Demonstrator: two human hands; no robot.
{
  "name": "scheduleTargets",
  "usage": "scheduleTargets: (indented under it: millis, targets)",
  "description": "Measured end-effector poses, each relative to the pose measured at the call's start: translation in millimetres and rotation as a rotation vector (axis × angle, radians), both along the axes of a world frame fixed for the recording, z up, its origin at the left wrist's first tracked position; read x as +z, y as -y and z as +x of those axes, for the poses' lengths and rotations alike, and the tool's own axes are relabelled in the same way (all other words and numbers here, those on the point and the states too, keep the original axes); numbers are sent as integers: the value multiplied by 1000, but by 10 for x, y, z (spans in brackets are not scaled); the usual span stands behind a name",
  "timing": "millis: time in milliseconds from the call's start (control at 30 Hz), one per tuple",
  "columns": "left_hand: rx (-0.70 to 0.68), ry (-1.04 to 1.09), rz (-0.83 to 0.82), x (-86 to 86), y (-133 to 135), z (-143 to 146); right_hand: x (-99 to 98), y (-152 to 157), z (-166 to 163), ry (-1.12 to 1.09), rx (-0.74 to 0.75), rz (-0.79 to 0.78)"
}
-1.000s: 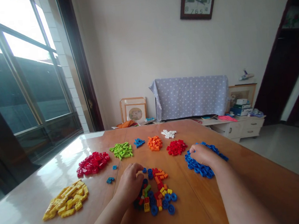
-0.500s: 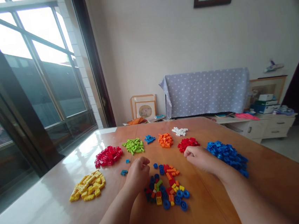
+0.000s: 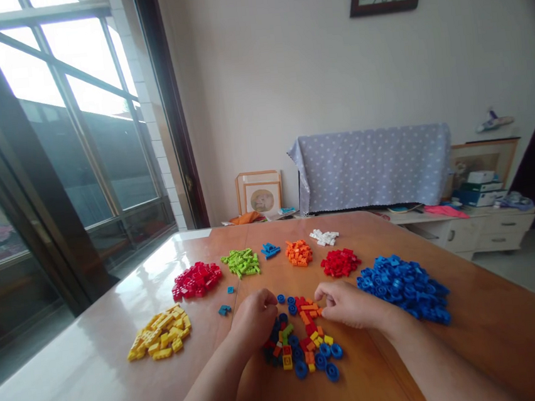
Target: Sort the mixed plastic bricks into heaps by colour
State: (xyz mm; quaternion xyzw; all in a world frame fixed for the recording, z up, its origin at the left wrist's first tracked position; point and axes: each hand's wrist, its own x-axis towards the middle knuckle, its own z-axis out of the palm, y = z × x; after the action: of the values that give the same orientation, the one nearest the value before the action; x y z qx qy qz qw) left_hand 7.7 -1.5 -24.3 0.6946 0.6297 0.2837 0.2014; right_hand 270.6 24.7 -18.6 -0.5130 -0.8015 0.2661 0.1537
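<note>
A mixed heap of toy building bricks point(image 3: 287, 351) and blue round pieces point(image 3: 332, 371) lies on the table between my two hands. My left hand point(image 3: 255, 318) is curled closed at the heap's left edge; whatever its fingers hold, if anything, is hidden. On the other side, my right hand point(image 3: 346, 305) reaches in from the right, thumb and forefinger apart, close beside the orange bricks point(image 3: 310, 308). No piece shows between those fingertips. Just beyond the right hand is a pile of red bricks point(image 3: 340, 262).
Sorted piles ring the heap: yellow bricks point(image 3: 160, 334), darker red bricks point(image 3: 196, 280), lime bricks point(image 3: 240, 262), small blue pieces point(image 3: 270, 250), orange bricks point(image 3: 298, 253), white pieces point(image 3: 325, 237), and a large blue pile point(image 3: 404, 287). Teal bricks point(image 3: 224, 310) lie left of my left hand.
My right hand has moved from the red pile towards me and left, to the mixed heap, its fingers now parted. The left hand has shifted slightly right and nearer. The view has shifted slightly.
</note>
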Motion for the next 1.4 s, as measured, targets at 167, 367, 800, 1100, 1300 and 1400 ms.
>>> scheduleTargets:
  millis: [167,367,800,1100,1300,1400]
  targets:
    - [8,-16,11,4,19,26,11,13,-53,34,-18,-3]
    - [-8,-16,19,-7,13,25,-24,-27,-78,56,-34,35]
    - [-2,-21,23,-19,5,31,-59,-105,-1,68,-69,99]
    - [-17,-29,29,-34,-13,33,-87,-112,2,42,-82,104]
    - [0,-55,13,33,8,69,-224,-204,-12,-75,-124,127]
    - [9,-78,-7,29,-1,79,-318,-298,-43,-155,-184,128]
